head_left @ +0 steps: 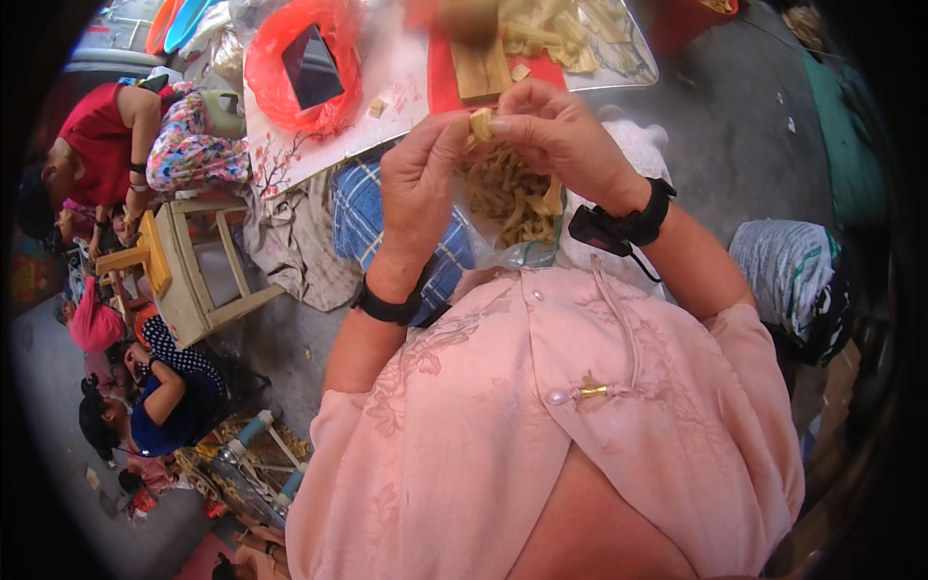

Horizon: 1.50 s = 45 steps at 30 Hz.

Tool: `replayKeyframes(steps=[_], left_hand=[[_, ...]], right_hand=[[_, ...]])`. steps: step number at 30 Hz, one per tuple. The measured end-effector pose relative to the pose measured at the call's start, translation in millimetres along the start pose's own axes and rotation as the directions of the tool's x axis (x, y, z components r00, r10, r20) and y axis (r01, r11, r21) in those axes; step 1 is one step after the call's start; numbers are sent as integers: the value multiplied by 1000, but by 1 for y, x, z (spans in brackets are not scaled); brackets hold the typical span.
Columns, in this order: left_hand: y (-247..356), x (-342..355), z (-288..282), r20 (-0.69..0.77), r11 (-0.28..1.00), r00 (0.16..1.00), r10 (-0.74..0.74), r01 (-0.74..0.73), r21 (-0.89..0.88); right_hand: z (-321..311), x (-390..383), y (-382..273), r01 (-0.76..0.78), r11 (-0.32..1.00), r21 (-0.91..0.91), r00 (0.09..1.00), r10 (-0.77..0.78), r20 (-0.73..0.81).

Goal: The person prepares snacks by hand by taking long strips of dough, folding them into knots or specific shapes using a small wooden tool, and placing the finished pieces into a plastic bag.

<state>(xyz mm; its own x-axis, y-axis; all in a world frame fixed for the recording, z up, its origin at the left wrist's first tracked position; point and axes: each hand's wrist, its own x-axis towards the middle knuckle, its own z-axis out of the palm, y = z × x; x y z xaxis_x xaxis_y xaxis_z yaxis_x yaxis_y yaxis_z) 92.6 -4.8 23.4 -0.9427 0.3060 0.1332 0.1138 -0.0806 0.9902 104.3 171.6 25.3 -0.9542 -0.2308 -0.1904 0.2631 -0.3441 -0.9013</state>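
My left hand (422,174) and my right hand (556,130) meet over the near edge of the table. Between their fingertips they pinch a small pale-yellow piece (480,123), its ends partly hidden by the fingers. Right below them a clear plastic bag in my lap holds many curled yellow-brown pieces (517,203). Just beyond my fingers a wooden block (478,72) rests on a red sheet (443,72). A blurred brown rounded thing (467,19) shows above the block; its kind cannot be made out.
Pale-yellow strips (570,34) are heaped on the table at the far right. A red plastic bag (266,72) with a dark flat rectangular object (312,68) lies at the left. A wooden stool (198,280) and several seated people are further left; a cloth-covered bundle (788,275) stands at right.
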Motion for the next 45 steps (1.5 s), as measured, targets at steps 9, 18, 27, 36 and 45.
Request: replayKeyframes(steps=[9,18,27,36,45], left_hand=[[1,6,6,230,933,961,-157,68,353],[-1,15,-10,47,890,998,44,-61,451],[0,5,-4,261,572,965,-12,-207,794],[-21,34,-41,532,399,795,291,-606,688],[-43,69,-29,236,969,945,-225,242,-45]], right_hand=[[-14,12,5,-136,988,75,988,141,-67],[-31,21,7,-125,962,242,992,112,65],[-18,9,19,-185,953,-240,975,208,72],[-4,0,-13,1,940,-342,983,62,173],[-45,49,5,169,820,-546,952,-280,-126]])
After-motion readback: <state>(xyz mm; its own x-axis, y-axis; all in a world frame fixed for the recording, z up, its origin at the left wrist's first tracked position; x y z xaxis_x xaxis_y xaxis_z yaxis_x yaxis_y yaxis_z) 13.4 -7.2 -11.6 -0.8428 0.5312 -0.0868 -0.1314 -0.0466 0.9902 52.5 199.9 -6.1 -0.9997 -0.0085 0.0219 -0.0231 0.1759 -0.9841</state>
